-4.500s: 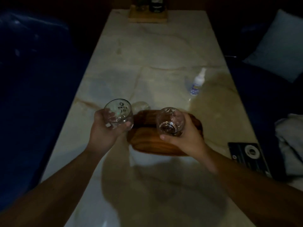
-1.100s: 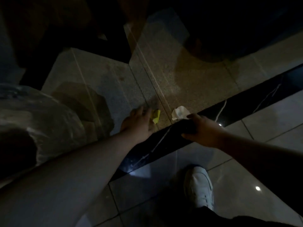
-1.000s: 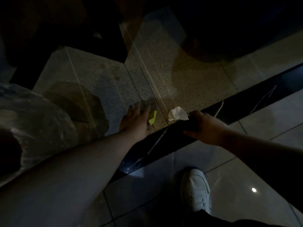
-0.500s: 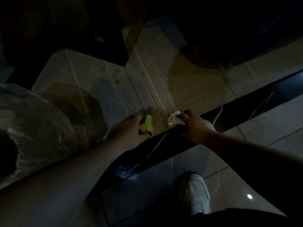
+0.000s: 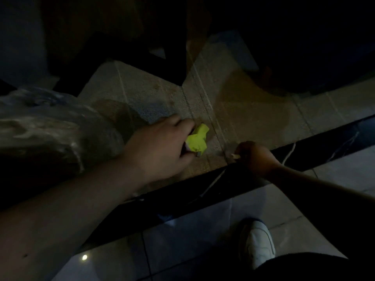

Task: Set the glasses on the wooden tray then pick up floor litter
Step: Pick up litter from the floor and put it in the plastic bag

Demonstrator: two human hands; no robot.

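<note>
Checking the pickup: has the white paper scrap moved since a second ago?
Yes. The white scrap lay open on the speckled tile beside the black strip; now the right hand encloses it.

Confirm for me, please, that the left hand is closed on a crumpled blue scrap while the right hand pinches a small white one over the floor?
Not quite: the head view shows the scrap in the left hand is yellow-green, not blue. The right hand does pinch a small white scrap over the floor.

A crumpled yellow-green paper scrap (image 5: 197,139) sat pinched at twelve o'clock. A pale scrap (image 5: 235,156), mostly hidden, lay at its three o'clock.
</note>
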